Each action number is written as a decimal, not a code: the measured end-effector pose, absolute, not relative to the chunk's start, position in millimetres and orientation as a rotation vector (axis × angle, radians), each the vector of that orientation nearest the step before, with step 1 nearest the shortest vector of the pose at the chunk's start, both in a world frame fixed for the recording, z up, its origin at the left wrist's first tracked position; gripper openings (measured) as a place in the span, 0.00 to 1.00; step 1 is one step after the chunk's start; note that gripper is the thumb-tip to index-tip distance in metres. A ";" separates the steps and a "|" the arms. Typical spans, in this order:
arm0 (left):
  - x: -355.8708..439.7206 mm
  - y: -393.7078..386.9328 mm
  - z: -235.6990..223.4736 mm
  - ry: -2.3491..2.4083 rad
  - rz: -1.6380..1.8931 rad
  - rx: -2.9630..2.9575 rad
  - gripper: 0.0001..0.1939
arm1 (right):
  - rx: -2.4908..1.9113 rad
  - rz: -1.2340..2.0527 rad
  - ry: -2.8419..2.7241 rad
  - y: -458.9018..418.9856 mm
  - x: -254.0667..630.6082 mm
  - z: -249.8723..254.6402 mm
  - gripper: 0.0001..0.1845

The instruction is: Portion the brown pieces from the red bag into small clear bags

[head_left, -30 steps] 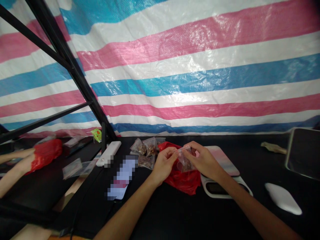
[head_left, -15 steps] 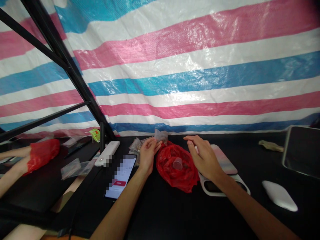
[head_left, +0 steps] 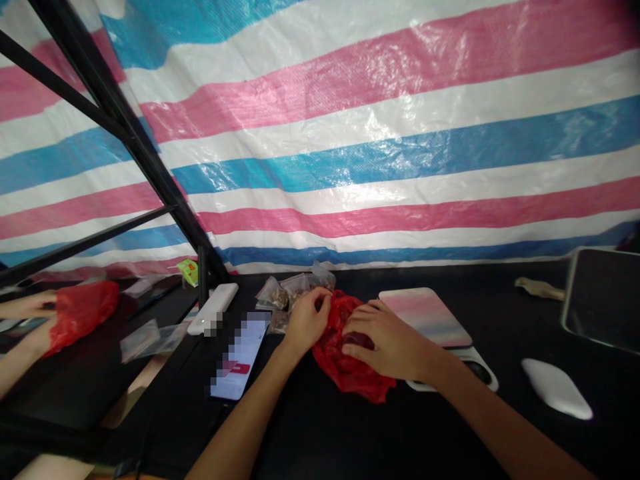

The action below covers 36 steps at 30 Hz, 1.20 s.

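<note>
A crumpled red plastic bag (head_left: 353, 380) lies on the black table in front of me. My left hand (head_left: 306, 320) pinches the bag's left rim, fingers closed on the plastic. My right hand (head_left: 387, 341) reaches into the bag's mouth from the right with its fingers curled down inside; what they hold, if anything, is hidden. Several small clear bags of brown pieces (head_left: 290, 290) lie just behind my left hand. A scale with a pink top (head_left: 425, 315) sits right behind my right hand.
A phone (head_left: 239, 359) and a white power bank (head_left: 213, 308) lie left of my left arm. A white oval object (head_left: 555, 389) and a dark metal-rimmed tray (head_left: 600, 300) are at the right. At far left another person's hands hold a second red bag (head_left: 80, 308). A striped tarp hangs behind.
My left hand set a small filled clear bag on the pile behind and came back to the red bag's rim. My right hand moved from beside the bag into its mouth.
</note>
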<state>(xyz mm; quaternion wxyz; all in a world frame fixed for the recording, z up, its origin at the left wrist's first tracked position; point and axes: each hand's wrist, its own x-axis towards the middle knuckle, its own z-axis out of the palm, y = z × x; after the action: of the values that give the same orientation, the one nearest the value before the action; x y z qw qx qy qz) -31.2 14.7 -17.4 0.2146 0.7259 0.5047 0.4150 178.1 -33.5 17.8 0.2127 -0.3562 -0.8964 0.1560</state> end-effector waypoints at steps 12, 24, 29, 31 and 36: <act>-51.0 16.9 -8.0 2.153 1.364 2.080 0.15 | -0.969 0.394 -2.473 -29.3 179.4 9.8 0.10; -46.0 9.3 3.4 1.616 1.573 2.296 0.22 | -1.050 0.243 -2.170 -23.9 181.0 17.6 0.14; -35.0 -4.2 7.3 1.076 1.447 2.569 0.27 | -1.122 0.477 -1.933 -20.0 179.6 17.1 0.12; -32.2 -6.2 6.0 0.980 1.365 2.630 0.28 | -1.095 0.643 -1.870 -19.6 178.5 17.9 0.11; -27.9 -13.3 7.2 0.925 1.257 2.634 0.31 | -1.051 0.885 -1.756 -20.3 177.4 21.4 0.10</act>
<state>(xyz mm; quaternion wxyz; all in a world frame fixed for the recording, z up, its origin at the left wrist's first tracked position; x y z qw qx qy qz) -27.9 -13.3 7.2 0.0399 0.8596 0.3019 0.4102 177.4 -20.3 21.4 0.4405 -0.4232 -0.7071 0.3562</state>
